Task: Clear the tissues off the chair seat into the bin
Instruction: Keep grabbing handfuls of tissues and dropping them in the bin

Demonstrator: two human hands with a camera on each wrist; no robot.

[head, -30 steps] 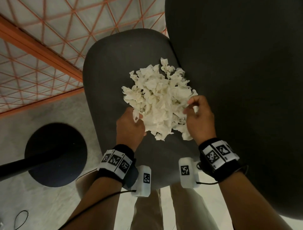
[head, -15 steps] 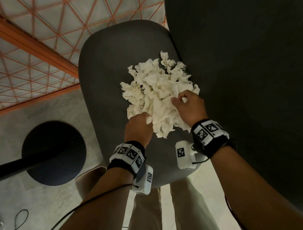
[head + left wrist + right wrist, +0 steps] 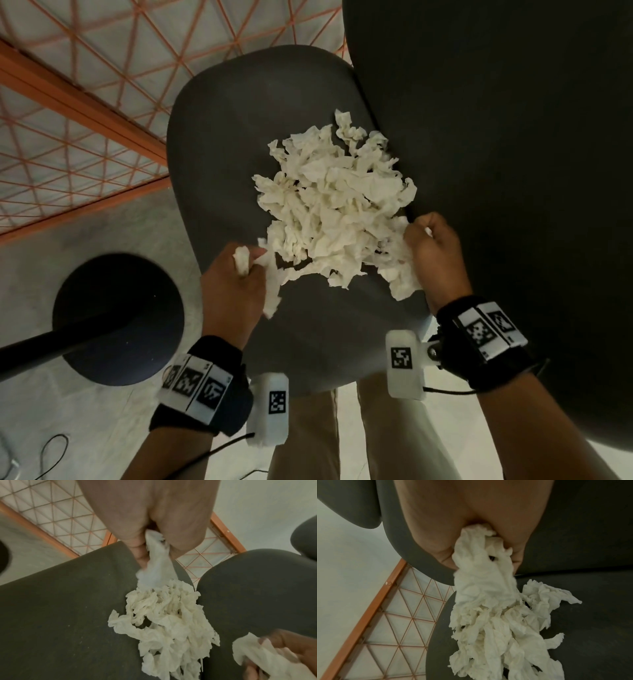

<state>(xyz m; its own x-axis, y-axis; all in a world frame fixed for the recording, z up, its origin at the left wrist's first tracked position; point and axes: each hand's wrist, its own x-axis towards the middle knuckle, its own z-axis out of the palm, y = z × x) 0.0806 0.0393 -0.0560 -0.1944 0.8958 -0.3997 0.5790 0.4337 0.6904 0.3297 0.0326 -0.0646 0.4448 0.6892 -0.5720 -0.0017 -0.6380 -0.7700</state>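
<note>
A heap of crumpled white tissues (image 3: 329, 202) lies on the dark grey chair seat (image 3: 226, 144), close to the backrest. My left hand (image 3: 236, 274) is at the heap's near left edge, fist closed round a wad of tissue (image 3: 154, 555) that trails into the pile. My right hand (image 3: 431, 246) is at the near right edge and grips another bunch of tissue (image 3: 481, 563). The tissues (image 3: 168, 626) between the hands still rest on the seat. No bin is in view.
The chair's dark backrest (image 3: 496, 171) fills the right side. A black round base with a pole (image 3: 116, 322) stands on the floor to the left. An orange-framed lattice panel (image 3: 75, 113) runs behind the seat. My legs (image 3: 342, 438) are at the seat's front edge.
Both hands have drawn back toward me and apart, each closed on a bunch of tissue. The heap has spread and loosened between them.
</note>
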